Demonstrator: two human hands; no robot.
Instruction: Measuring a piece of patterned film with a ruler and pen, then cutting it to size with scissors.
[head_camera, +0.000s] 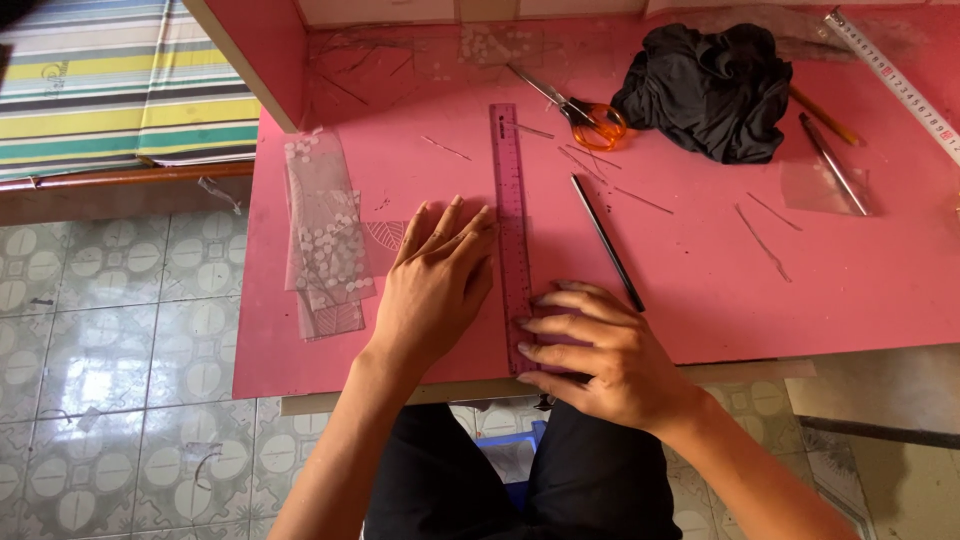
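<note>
The purple ruler (511, 225) lies lengthwise at the middle of the frame, running from just below the scissors down to the near edge of the pink table (700, 290). It seems to sit over a clear sheet I can barely make out, so I press from both sides to keep it from sliding. My left hand (435, 285) lies flat with the fingers nearly together, its fingertips against the ruler's left edge. My right hand (600, 355) is spread lower down, fingers curled onto the ruler's bottom end; neither hand grips anything. A black pen (607, 243) lies slanted just right of the ruler. Orange-handled scissors (580, 115) and a crumpled black cloth (712, 88) sit in the upper right. Patterned clear strips (325, 235) are stacked to the left.
</note>
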